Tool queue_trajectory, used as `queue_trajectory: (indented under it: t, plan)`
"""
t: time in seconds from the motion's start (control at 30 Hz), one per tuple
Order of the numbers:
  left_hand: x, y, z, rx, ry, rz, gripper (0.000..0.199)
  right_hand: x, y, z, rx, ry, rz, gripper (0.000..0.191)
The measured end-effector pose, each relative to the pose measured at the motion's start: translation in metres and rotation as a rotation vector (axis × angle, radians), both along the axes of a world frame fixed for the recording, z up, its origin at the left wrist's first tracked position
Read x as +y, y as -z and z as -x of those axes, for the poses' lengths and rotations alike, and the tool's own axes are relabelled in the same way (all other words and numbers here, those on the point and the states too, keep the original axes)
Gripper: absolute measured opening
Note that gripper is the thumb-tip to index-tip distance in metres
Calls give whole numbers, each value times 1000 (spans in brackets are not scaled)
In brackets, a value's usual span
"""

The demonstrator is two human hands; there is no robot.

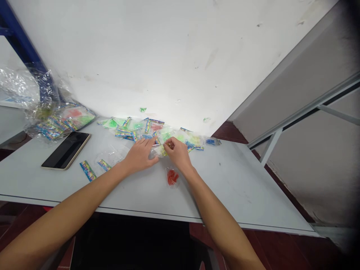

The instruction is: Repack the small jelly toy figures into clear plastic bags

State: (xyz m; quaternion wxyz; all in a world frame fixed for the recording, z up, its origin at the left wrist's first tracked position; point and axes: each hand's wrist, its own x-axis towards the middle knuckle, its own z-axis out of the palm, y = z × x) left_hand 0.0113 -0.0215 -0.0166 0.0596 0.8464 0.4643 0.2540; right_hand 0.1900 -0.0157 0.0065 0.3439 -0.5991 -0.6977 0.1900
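Observation:
My left hand (141, 155) lies palm down with its fingers apart, at the front edge of a row of clear packets with colourful labels (123, 133). Just right of it, my right hand (177, 153) has its fingers pinched at a small clear packet with something yellow (163, 151). What exactly sits between the fingertips is too small to make out. A clear packet with a red piece (172, 177) rests on the table below my right hand. Left of my left hand lie two colourful label strips (88, 171) and some clear wrapping (111, 154).
A dark-screened phone (66, 150) lies at the left of the grey table (239, 187). Behind it, a large clear bag (56, 122) holds more packets. The white wall (157, 56) rises behind the row. A metal frame (303, 112) stands at the right.

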Motion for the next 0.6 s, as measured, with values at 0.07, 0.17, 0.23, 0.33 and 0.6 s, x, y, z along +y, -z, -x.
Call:
queue_trajectory:
  t: [0.07, 0.17, 0.23, 0.33, 0.6]
  plan:
    - [0, 0, 0, -3, -1, 10, 72, 0, 1, 0, 9, 1, -7, 7]
    - [-1, 1, -2, 4, 10, 3, 74, -1, 0, 3, 43, 25, -18, 7]
    - [-3, 2, -4, 4, 19, 0, 73, -2, -1, 4, 65, 49, -17, 8]
    - [-5, 2, -8, -9, 24, 15, 73, -4, -1, 7, 109, 77, 18, 7]
    - [-5, -4, -13, -423, -20, 421, 88, -1, -1, 4, 265, 102, 44, 18]
